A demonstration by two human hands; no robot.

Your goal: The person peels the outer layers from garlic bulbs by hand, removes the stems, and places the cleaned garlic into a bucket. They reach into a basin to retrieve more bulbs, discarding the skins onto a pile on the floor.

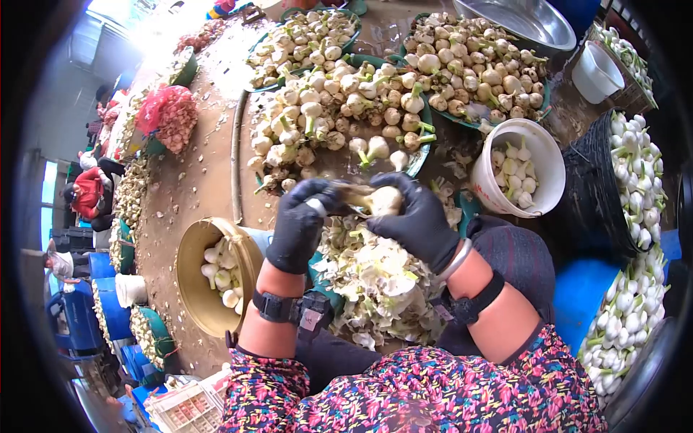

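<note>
Both hands wear black gloves and meet over a pile of pale garlic peelings (pixel 375 278). A garlic bulb (pixel 386 201) sits in my right hand (pixel 422 220), its fingers curled round it. My left hand (pixel 302 225) is closed on the brownish stem (pixel 351 193) of the same bulb. Just beyond the hands, a green-rimmed tray (pixel 424 155) holds many unpeeled bulbs (pixel 310 110). Peeled bulbs lie in a white bucket (pixel 550 169) to the right and in a tan bucket (pixel 189 263) to the left.
Two more trays of bulbs (pixel 307 40) (pixel 476 65) stand farther off. A black basket (pixel 588 184) of white bulbs is at the right, beside a blue container (pixel 581 289). A metal basin (pixel 530 22) is at the back. People (pixel 92 191) sit at far left.
</note>
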